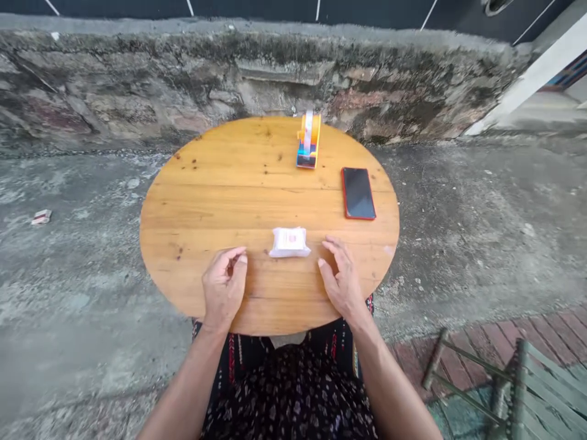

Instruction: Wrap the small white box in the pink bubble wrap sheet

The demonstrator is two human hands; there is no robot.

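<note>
A small white packet in clear plastic wrap (290, 241) lies flat on the round wooden table (215, 201), between my two hands. My left hand (224, 284) rests at the near left part of the table, its fingers loosely curled and a small gap showing beside the thumb. It holds nothing that I can see and is apart from the packet. To the right of the packet, my right hand (340, 278) lies with thumb and fingers apart, holding nothing. Neither hand touches the packet.
A tape dispenser with an orange-yellow roll (309, 140) stands near the table's far edge. A phone in a red case (358, 193) lies at the right. Behind the table runs a rough stone wall (183, 91). A slatted chair (518, 379) stands at the lower right.
</note>
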